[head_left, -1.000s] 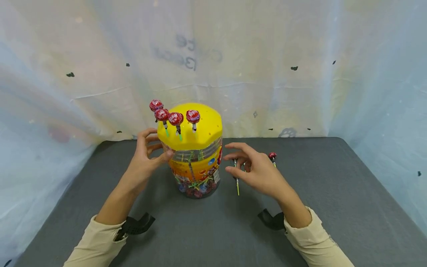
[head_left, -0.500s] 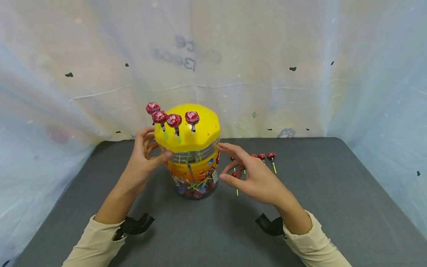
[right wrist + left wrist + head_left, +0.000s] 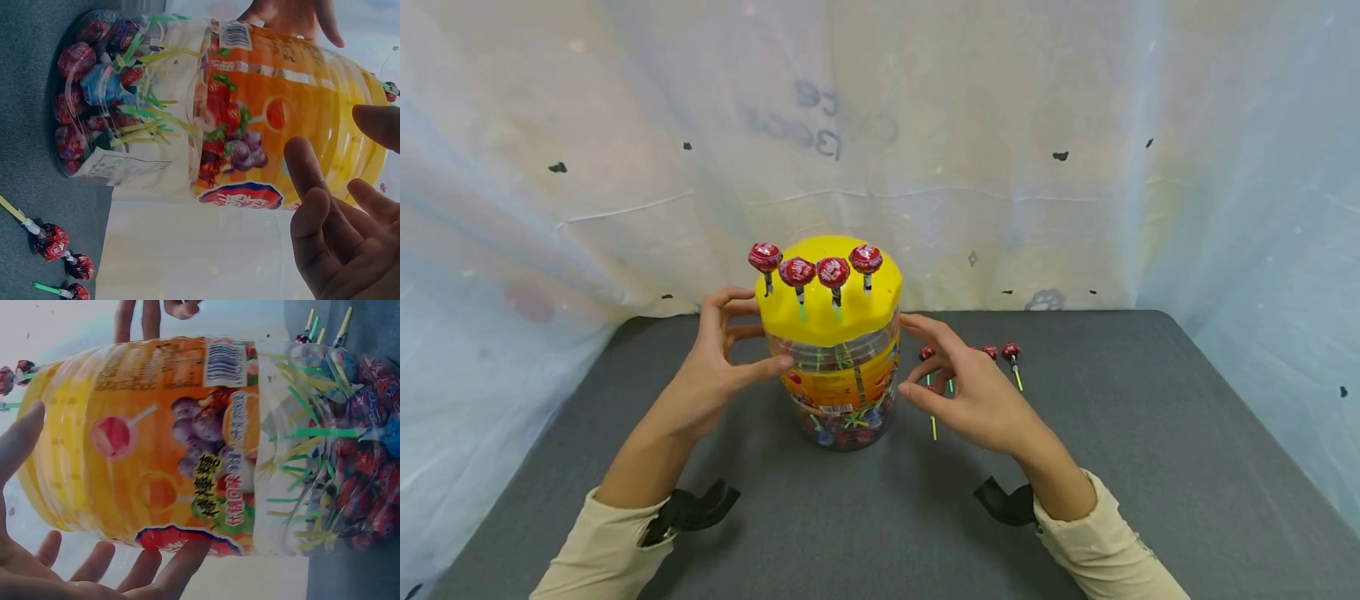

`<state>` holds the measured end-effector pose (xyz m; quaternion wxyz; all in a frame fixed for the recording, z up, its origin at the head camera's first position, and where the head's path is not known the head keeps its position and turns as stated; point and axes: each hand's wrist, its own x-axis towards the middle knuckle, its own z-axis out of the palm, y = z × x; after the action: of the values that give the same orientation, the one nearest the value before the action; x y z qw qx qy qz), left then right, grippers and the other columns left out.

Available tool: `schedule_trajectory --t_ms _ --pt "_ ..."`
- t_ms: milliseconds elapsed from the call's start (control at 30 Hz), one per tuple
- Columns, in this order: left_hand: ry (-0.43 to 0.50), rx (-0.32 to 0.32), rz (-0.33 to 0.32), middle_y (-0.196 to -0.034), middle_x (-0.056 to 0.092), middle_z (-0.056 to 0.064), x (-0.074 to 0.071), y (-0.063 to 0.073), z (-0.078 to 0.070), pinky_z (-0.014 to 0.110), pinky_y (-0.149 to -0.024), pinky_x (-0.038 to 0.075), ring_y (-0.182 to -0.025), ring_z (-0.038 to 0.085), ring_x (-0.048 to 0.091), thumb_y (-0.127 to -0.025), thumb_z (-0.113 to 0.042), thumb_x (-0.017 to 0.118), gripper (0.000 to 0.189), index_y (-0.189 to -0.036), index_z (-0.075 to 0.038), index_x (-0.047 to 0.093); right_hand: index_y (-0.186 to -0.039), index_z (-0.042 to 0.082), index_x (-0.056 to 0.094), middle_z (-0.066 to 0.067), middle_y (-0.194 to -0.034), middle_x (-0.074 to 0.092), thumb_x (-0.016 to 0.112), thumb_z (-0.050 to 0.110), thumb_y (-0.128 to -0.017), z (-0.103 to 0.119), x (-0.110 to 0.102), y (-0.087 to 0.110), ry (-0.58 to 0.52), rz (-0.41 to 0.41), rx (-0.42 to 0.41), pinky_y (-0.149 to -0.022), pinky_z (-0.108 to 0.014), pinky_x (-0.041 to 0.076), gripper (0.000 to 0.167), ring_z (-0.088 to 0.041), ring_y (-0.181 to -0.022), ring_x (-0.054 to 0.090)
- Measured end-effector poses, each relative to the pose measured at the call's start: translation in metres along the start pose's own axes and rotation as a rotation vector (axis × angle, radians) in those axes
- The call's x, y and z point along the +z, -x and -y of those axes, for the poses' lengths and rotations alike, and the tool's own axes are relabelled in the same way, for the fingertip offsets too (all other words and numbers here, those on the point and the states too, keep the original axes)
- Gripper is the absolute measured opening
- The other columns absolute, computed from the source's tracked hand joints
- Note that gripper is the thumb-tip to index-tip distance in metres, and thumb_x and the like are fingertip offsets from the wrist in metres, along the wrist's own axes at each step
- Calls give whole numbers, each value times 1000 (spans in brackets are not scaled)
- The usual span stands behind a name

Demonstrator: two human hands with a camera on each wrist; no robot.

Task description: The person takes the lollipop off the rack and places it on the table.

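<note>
A clear plastic candy jar [image 3: 838, 383] with a yellow lid [image 3: 874, 310] and an orange label stands upright on the table. Several red-wrapped lollipops [image 3: 797, 272] stick up from the lid in a row by their sticks. My left hand [image 3: 711, 371] holds the jar's left side, its fingers spread behind and its thumb across the front. On the other side my right hand [image 3: 977, 400] has bent, loose fingers, its fingertips right at the jar wall below the lid. More lollipops [image 3: 356, 81] lie in a mixed heap inside the jar's bottom, shown in the left wrist view.
Several loose lollipops [image 3: 1012, 352] lie on the dark grey table [image 3: 865, 525] to the jar's right, partly hidden behind my right hand. A pale hanging sheet [image 3: 1000, 225] closes off the back and sides.
The jar has turned, so its row of lollipops and its label have swung rightward across the front. My right hand has come in against the jar's side.
</note>
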<state>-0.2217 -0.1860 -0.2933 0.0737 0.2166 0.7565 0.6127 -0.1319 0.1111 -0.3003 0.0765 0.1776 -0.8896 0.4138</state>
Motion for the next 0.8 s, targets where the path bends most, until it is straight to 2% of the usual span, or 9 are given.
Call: schedule_trajectory --t_ms 433,600,800 --pt "-37 -25 75 -134 27 5 -7 3 -4 40 -86 52 -121 26 37 -92 -14 69 84 -148 -36 11 -155 34 27 9 -158 37 69 27 -95 -5 4 -3 13 1 6 -73 -27 53 73 -4 -96 66" --pt "-21 -36 71 -133 27 6 -7 4 -5 34 -83 57 -119 26 39 -94 -14 68 82 -148 -35 9 -155 34 25 10 -159 35 69 26 -95 -5 7 -7 11 12 14 -73 -27 53 75 -4 -96 67" --pt "-43 -59 30 -132 25 6 -11 7 -7 32 -80 59 -114 23 40 -94 -17 68 85 -148 -36 5 -156 37 18 14 -161 30 70 27 -94 -3 14 -13 -21 52 25 -69 -27 54 81 -4 -97 69"
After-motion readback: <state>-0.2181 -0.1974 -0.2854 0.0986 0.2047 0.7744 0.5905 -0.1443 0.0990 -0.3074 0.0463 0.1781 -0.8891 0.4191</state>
